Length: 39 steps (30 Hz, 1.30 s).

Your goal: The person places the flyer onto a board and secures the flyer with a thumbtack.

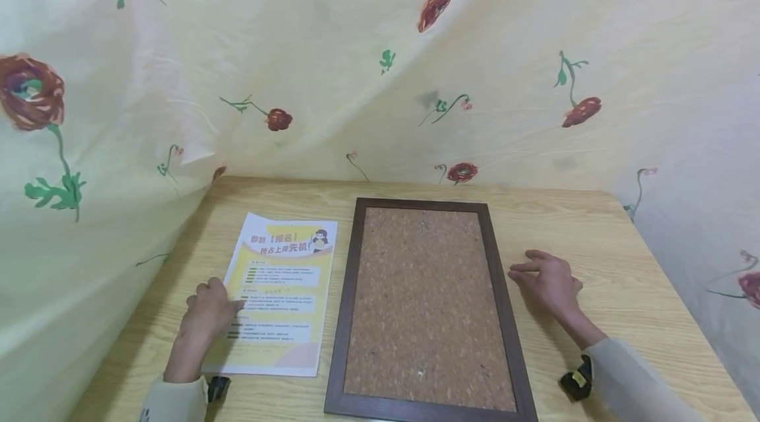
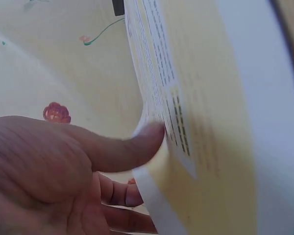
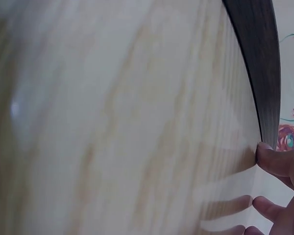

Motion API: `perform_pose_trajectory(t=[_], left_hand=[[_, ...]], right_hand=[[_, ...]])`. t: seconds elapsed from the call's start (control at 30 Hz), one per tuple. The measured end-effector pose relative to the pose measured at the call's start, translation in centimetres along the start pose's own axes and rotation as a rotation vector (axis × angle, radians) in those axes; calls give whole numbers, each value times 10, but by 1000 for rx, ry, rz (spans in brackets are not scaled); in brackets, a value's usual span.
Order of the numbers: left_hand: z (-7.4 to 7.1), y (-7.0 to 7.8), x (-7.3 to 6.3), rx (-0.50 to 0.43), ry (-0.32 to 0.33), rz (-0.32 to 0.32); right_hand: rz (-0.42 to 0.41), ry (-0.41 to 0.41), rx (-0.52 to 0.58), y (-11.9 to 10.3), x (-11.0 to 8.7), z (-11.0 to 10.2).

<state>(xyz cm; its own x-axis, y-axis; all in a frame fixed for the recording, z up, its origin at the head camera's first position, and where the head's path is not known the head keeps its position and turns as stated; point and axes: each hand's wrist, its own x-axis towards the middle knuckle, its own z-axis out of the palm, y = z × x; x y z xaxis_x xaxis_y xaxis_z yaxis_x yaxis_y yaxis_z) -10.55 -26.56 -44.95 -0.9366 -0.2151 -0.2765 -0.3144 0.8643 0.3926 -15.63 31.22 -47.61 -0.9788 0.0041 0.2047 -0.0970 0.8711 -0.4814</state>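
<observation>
My left hand (image 1: 204, 316) is at the left edge of a yellow and white printed flyer (image 1: 287, 359), which lies on the table. In the left wrist view the thumb (image 2: 137, 149) lies over the printed face while the other fingers (image 2: 120, 193) reach behind the edge, pinching the paper. Right of the flyer lies a cork board (image 1: 427, 310) with a dark brown frame (image 1: 341, 316). Beside the frame's right side rests my right hand (image 1: 549, 280), fingers loosely bent and holding nothing. Its fingertips are very near the frame; contact is hard to tell.
The wood-grain table (image 1: 600, 237) carries the flyer and board side by side. A flower-patterned cloth (image 1: 332, 53) hangs behind the table and along its sides. Dark wrist devices (image 1: 576, 382) sit under the sleeves.
</observation>
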Motion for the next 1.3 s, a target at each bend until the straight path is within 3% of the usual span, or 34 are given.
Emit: perform_pose_trajectory(t=[0.37,0.87,1.0,1.3], left_hand=[[-3,-1,3,27,-18,-15],[-11,-10,2,-30,1,37],[-13,-13,-2,-54,26,80],[-17,-13,-10,-130,57,121]], right_hand=[[56,-61,34,-2,-1,-2],[86,-118,57,3,-1,-9],[88,-140,55,5,0,-13],[47,-76,76,2,-4,-18]])
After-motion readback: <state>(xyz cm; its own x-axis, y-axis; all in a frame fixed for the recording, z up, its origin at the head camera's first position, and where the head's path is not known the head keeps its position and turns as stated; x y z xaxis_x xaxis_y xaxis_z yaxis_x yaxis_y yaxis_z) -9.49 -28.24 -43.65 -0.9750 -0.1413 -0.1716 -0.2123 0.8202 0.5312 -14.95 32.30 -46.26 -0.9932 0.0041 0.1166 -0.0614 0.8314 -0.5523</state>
